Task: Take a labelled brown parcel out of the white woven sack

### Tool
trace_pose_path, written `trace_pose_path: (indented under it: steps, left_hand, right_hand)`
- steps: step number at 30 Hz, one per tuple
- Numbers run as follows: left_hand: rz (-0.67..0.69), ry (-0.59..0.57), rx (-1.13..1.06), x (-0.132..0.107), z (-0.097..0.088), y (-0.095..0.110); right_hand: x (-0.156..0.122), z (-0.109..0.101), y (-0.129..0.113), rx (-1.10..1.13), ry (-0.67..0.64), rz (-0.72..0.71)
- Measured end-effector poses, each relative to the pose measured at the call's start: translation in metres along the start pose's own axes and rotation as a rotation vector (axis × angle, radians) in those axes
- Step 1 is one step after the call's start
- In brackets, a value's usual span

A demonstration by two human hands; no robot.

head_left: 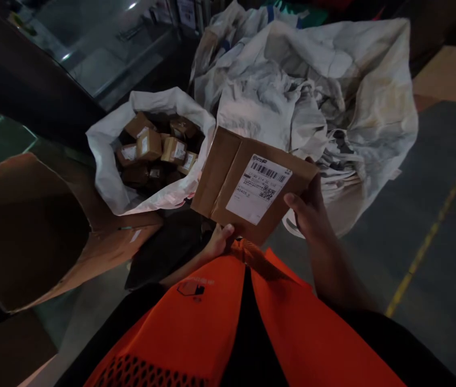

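Note:
A brown cardboard box is held in front of my orange vest, tilted, with its labelled face toward me. The white shipping label on it carries a barcode and a QR code. My left hand grips the box's near lower edge, thumb on top. On the right side, my right hand clasps it, with the thumb on the face and the other fingers mostly hidden behind. Just beyond the box's left edge stands a white sack with several small labelled cartons inside.
A large white sack filled with crumpled white bags stands behind the box. At left lies an open cardboard carton. Another cardboard piece is at upper right. A yellow line runs along the floor at right.

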State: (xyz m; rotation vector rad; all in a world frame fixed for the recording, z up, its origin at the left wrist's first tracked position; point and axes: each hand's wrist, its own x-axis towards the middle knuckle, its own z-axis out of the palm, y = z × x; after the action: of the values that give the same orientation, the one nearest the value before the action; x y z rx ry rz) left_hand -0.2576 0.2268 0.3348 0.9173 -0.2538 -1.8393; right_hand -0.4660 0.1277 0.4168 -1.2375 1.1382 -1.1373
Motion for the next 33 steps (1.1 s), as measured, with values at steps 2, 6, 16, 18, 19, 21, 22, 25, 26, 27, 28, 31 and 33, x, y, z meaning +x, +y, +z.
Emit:
trace_pose_path:
  steps: [2,6,16,18,19,21,22,25,26,27,28,31,33]
  left_hand:
    - [0.064,-0.011,0.026,0.0,0.007,-0.007]
    - [0.064,-0.056,-0.006,0.002,0.02,-0.018]
    - [0.033,-0.044,-0.019,0.005,0.032,-0.026]
    - [0.02,-0.053,-0.025,0.007,0.03,-0.021]
    - [0.009,-0.061,-0.026,0.009,0.029,-0.018]
    - [-0.019,-0.083,-0.027,0.016,0.023,-0.011]
    - [-0.034,-0.095,-0.026,0.02,0.019,-0.007]
    - [-0.05,-0.133,-0.011,0.039,0.005,0.011]
    - [-0.054,-0.149,-0.002,0.047,0.0,0.02]
    - [-0.06,-0.163,0.0,0.055,-0.006,0.03]
    - [-0.068,-0.168,-0.007,0.064,-0.012,0.04]
    - [-0.093,-0.11,-0.043,0.089,-0.033,0.077]
    - [-0.092,-0.045,-0.032,0.105,-0.05,0.1]
  right_hand:
    - [-0.002,-0.01,0.001,0.012,0.008,-0.004]
    - [-0.006,-0.025,-0.001,0.015,0.02,-0.005]
    - [-0.005,-0.042,0.007,0.047,0.028,0.007]
    - [-0.003,-0.04,0.011,0.057,0.039,0.026]
    - [-0.001,-0.038,0.013,0.063,0.046,0.037]
    - [0.004,-0.033,0.018,0.08,0.066,0.062]
    - [0.007,-0.029,0.021,0.089,0.08,0.076]
    - [0.02,-0.014,0.027,0.107,0.162,0.118]
    - [0.025,-0.007,0.029,0.111,0.201,0.128]
    - [0.032,0.001,0.031,0.115,0.242,0.138]
    - [0.038,0.01,0.033,0.121,0.28,0.152]
    - [0.061,0.037,0.041,0.138,0.341,0.233]
    - [0.077,0.054,0.053,0.14,0.339,0.288]
